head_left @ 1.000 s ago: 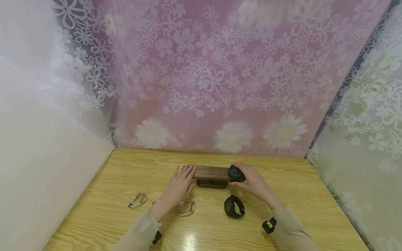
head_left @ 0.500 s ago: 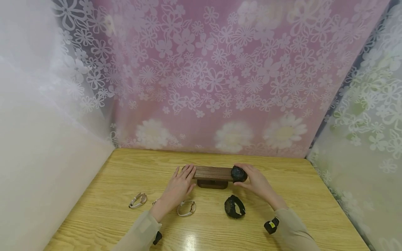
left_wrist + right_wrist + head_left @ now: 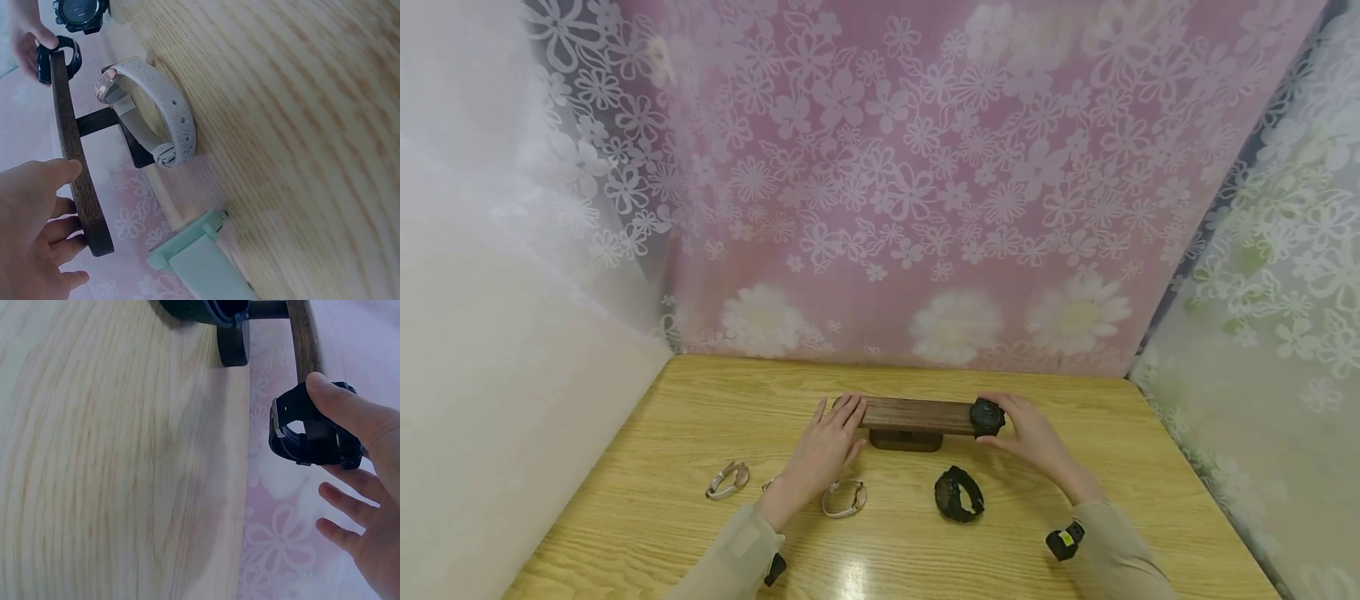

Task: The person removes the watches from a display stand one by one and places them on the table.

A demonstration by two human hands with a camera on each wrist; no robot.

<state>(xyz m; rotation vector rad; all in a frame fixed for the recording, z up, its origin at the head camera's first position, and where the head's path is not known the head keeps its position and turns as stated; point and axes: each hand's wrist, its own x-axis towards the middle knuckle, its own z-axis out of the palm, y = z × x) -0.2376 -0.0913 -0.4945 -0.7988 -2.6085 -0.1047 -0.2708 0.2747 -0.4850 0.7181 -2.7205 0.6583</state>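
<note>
A dark brown wooden watch stand (image 3: 917,415) has a horizontal bar on a short base. My left hand (image 3: 822,454) grips the bar's left end, thumb on the near side and fingers over the top. At the other end, my right hand (image 3: 1032,435) pinches a black watch (image 3: 987,417) between thumb and fingers. The watch's buckled strap (image 3: 289,445) loops around the bar's tip in the right wrist view. Nearer me on the table lie another black watch (image 3: 958,495) and a white-strapped watch (image 3: 844,498).
A pale-strapped watch (image 3: 727,480) lies farther left on the wooden table (image 3: 715,400). A mint-green watch (image 3: 203,256) shows in the left wrist view, mostly behind my left arm in the head view. A pink flowered curtain (image 3: 880,208) hangs behind the table.
My right hand has slid the black watch rightward along the bar to its right tip. The left hand and the stand have stayed in place.
</note>
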